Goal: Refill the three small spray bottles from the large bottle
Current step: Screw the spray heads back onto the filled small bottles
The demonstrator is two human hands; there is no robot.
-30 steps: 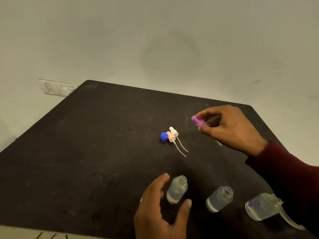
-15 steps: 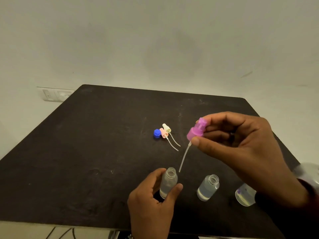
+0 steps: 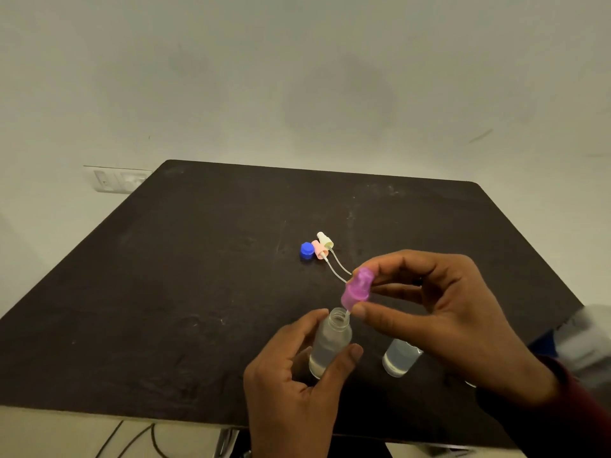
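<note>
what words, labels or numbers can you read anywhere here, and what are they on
None can be read.
The small spray bottle in the left hand: clear, no label showing.
The purple spray cap in the right hand: plain.
The blue cap on the table: plain.
The wall switch plate: no marking legible.
The blurred object at the right edge: too blurred to tell.

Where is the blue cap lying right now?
In the head view, the blue cap lies mid-table, touching the left side of the pink sprayer top, beyond both hands.

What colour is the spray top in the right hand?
Pink-purple, translucent spray top, pinched by the right hand; head view.
</note>
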